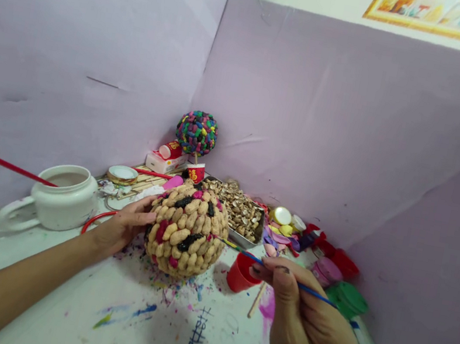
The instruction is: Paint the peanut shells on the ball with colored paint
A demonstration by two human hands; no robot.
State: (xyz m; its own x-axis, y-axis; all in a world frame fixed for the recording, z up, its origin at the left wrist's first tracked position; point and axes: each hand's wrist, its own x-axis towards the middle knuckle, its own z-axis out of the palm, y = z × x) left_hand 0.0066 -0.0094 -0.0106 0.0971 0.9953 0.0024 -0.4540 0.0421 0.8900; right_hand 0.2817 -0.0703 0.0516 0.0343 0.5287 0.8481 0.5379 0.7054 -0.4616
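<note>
A ball covered in peanut shells [186, 231], some painted pink and black, sits on the paint-stained white table [67, 309]. My left hand [125, 226] cups its left side with fingers curved against it. My right hand [304, 327] pinches a thin blue paintbrush [259, 260] whose tip touches the ball's right side. A small red cup [240, 273] stands just right of the ball, below the brush.
A white mug-like pot [56, 201] with a red stick stands at left. Behind are a tray of peanut shells [240, 214], a multicoloured shell ball on a stick [196, 132], small boxes, and paint pots with lids [329, 266] at right. Lilac paper walls enclose the corner.
</note>
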